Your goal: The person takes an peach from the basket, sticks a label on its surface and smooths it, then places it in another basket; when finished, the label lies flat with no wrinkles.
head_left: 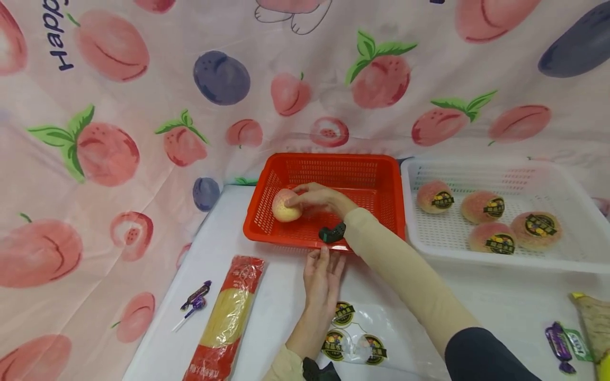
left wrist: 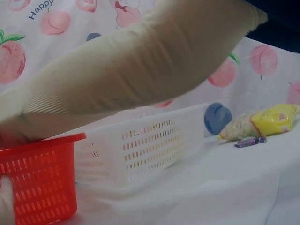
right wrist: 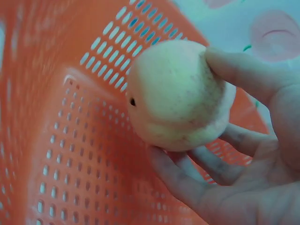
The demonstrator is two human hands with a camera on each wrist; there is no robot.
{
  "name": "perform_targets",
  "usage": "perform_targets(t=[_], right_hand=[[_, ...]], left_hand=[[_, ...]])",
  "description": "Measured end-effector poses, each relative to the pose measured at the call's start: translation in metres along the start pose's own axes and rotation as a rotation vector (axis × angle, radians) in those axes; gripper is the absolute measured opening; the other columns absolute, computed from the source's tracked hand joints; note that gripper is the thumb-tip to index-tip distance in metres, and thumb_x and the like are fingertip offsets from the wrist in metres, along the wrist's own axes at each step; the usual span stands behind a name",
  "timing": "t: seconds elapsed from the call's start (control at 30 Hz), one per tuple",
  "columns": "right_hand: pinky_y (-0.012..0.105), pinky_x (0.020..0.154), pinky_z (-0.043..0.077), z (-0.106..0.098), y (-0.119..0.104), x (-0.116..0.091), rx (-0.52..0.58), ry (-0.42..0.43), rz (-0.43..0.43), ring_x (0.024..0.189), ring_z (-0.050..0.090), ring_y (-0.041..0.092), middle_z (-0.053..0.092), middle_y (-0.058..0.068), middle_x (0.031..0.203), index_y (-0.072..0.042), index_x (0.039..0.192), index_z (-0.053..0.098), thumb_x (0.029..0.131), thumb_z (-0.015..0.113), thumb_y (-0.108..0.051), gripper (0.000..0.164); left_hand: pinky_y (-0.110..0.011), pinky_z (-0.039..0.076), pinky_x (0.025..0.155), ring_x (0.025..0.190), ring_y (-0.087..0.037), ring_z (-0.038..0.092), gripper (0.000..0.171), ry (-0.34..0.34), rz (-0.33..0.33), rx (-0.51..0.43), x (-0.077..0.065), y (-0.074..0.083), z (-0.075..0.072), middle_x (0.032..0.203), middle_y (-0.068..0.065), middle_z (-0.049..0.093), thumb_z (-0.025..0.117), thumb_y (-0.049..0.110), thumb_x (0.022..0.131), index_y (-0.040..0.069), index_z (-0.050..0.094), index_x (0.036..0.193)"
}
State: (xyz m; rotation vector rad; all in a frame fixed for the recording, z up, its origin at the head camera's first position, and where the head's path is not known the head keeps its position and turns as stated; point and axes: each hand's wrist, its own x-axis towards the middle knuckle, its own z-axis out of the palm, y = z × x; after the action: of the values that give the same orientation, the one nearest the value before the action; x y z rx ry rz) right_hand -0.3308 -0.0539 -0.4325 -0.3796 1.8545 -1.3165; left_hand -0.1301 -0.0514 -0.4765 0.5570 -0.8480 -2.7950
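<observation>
Five peaches in all: one in the red basket and four with labels in the white basket. Two baskets. Three loose round stickers near the tabletop's front edge. One noodle packet. Two purple-wrapped sweets.

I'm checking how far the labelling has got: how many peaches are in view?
5. One unlabelled peach is held by the right hand inside the red basket. Four labelled peaches lie in the white basket. None seems hidden.
</observation>
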Motion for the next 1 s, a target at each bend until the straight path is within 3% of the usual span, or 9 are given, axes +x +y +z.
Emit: perform_targets(t=[0.2,0.53,0.73,1.0], right_hand=[[0.043,0.094,0.042,0.004,-0.007,-0.016,0.07,0.112,-0.096,0.109,0.05,0.022,0.045,0.004,0.125,-0.017,0.129,0.041,0.07,0.074,-0.033,0.069],[0.039,0.089,0.047,0.003,-0.006,-0.06,0.109,0.303,-0.243,0.109,0.049,0.019,0.046,0.002,0.124,-0.022,0.126,0.044,0.069,0.074,-0.034,0.065],[0.039,0.09,0.044,-0.003,0.0,-0.089,0.063,0.387,-0.285,0.11,0.047,0.016,0.046,-0.009,0.123,-0.031,0.12,0.046,0.067,0.074,-0.04,0.06],[0.041,0.09,0.044,-0.001,0.012,-0.117,-0.006,0.435,-0.361,0.114,0.043,0.018,0.044,-0.009,0.126,-0.034,0.123,0.042,0.066,0.073,-0.045,0.065]], left_hand=[[-0.039,0.046,0.091,0.09,-0.016,0.056,0.009,0.0,-0.007,-0.027,0.001,0.004,-0.002,0.098,-0.001,0.052,0.058,0.015,0.084,0.015,0.049,0.084],[-0.031,0.05,0.083,0.083,-0.014,0.057,0.011,-0.005,0.001,-0.036,0.0,0.001,0.0,0.09,-0.001,0.053,0.06,0.015,0.083,0.014,0.049,0.085],[-0.036,0.045,0.091,0.09,-0.016,0.058,0.013,-0.035,0.003,-0.055,0.001,0.0,-0.001,0.095,-0.001,0.052,0.06,0.014,0.083,0.013,0.047,0.086],[-0.034,0.046,0.09,0.094,-0.017,0.057,0.016,-0.045,-0.002,-0.039,-0.001,0.002,0.0,0.1,-0.002,0.052,0.061,0.017,0.083,0.013,0.048,0.091]])
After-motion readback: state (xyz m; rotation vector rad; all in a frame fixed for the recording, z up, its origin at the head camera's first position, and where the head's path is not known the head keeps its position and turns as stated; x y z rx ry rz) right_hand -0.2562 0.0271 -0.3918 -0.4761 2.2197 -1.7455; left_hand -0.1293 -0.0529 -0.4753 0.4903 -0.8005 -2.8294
